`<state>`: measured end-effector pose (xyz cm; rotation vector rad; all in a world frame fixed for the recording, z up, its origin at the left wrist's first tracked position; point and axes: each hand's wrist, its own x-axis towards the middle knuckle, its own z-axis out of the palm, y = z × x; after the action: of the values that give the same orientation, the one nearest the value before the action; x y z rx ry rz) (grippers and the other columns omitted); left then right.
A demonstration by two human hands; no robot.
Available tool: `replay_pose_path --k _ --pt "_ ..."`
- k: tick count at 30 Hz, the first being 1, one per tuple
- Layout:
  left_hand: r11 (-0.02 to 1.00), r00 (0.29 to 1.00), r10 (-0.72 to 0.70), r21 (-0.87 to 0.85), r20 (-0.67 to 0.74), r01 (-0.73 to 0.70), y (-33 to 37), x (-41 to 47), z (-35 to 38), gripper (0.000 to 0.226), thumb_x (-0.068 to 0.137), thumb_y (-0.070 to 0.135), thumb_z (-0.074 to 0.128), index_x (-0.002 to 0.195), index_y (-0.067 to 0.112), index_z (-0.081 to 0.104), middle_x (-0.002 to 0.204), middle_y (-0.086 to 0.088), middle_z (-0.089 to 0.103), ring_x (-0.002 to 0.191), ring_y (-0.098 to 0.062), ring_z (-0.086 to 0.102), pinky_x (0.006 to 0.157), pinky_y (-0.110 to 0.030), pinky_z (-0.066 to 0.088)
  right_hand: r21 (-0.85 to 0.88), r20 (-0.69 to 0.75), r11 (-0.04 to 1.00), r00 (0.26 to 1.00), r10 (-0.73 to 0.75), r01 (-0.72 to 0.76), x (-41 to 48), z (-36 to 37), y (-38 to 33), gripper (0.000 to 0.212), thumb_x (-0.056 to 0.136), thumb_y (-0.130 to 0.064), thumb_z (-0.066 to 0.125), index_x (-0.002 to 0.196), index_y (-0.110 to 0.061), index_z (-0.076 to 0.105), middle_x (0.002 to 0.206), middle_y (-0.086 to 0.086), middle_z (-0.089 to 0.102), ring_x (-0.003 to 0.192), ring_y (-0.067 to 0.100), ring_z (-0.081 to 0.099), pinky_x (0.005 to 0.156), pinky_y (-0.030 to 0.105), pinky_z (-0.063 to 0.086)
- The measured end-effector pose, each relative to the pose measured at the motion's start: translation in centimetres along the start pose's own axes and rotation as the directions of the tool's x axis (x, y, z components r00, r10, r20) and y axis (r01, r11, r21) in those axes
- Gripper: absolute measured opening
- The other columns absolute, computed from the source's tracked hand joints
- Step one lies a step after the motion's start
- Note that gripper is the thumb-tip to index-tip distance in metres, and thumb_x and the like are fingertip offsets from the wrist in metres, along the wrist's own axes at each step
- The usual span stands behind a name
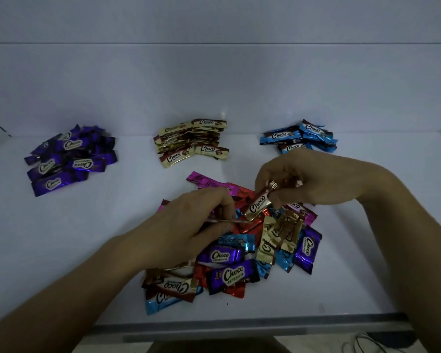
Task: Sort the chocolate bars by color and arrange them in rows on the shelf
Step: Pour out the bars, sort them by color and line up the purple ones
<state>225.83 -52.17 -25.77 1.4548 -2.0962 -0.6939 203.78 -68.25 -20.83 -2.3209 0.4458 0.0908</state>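
so, sorting looks about midway. three sorted piles sit along the back of the shelf [341, 263]: purple pile [69, 159] left, gold pile [191, 142] centre, blue pile [299, 137] right, well apart so colours don't mix. they're loose stacks, not tidy rows yet. the mixed heap [239, 253] lies at the front between the hands, within easy reach; it holds purple, blue, gold, red and pink bars. right hand [311, 177] is clamped on a gold bar [259, 203], pinching its upper end so it hangs tilted just above the heap, likely bound for the gold pile behind. left hand [189, 222] hovers low over the heap's left side, fingers curled round an edge-on bar [229, 221]; colour not readable. hands are near each other, not touching. no red or pink pile visible, so i'd guess those need new spots.
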Motion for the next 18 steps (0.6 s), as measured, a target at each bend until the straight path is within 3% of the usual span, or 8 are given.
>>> replay_pose_path --k 3,6,11,14,18 --pt "0.999 0.994 -0.033 -0.030 -0.106 0.030 -0.6 -0.2 -0.7 0.019 0.094 0.027 0.060 0.090 0.037 0.045 0.092 0.013 0.061 0.087 -0.009 0.062 0.068 -0.029 0.053 0.165 -0.106 0.985 0.994 -0.028 0.045 0.9 0.7 -0.3 0.022 0.095 -0.008 0.064 0.115 -0.016 0.062 0.082 0.002 0.074 0.069 0.020 0.068 0.065 0.037 0.056" --pt "0.997 0.959 -0.058 0.025 -0.279 0.068 -1.6 -0.3 -1.7 0.017 0.086 0.029 0.068 0.086 0.031 0.052 0.087 0.015 0.057 0.083 -0.009 0.058 0.065 -0.019 0.047 0.249 -0.240 0.964 0.970 -0.032 0.094 2.2 1.5 -0.2 0.019 0.094 -0.013 0.066 0.112 -0.018 0.065 0.087 0.018 0.072 0.078 0.037 0.071 0.072 0.056 0.057" --pt "0.974 0.898 -0.196 0.026 -0.393 0.224 -4.1 0.4 -4.8 0.015 0.082 0.026 0.076 0.084 0.030 0.061 0.083 0.019 0.061 0.083 0.001 0.058 0.066 -0.008 0.041 0.233 -0.338 0.972 0.940 0.050 0.032 4.2 1.3 -0.3 0.021 0.095 -0.008 0.063 0.113 -0.016 0.069 0.090 0.004 0.075 0.081 0.017 0.073 0.074 0.034 0.060" --pt "0.950 0.886 -0.266 0.055 -0.381 0.309 -6.0 1.5 -6.2 0.012 0.084 0.019 0.073 0.092 0.026 0.067 0.088 0.018 0.062 0.081 0.005 0.059 0.065 -0.007 0.042 0.151 -0.364 0.987 0.926 0.105 -0.052 6.8 0.7 -0.1 0.020 0.094 -0.012 0.064 0.113 -0.018 0.069 0.085 -0.001 0.076 0.078 0.012 0.073 0.074 0.033 0.060" --pt "0.928 0.859 -0.263 0.127 -0.440 0.349 -8.2 3.0 -5.9 0.016 0.089 0.016 0.069 0.103 0.024 0.066 0.087 0.014 0.062 0.072 -0.001 0.058 0.062 -0.007 0.039 0.166 -0.461 0.974 0.861 0.214 -0.153 10.3 0.7 0.6 0.015 0.090 -0.017 0.070 0.104 -0.020 0.067 0.073 -0.001 0.075 0.069 0.017 0.072 0.076 0.044 0.060"
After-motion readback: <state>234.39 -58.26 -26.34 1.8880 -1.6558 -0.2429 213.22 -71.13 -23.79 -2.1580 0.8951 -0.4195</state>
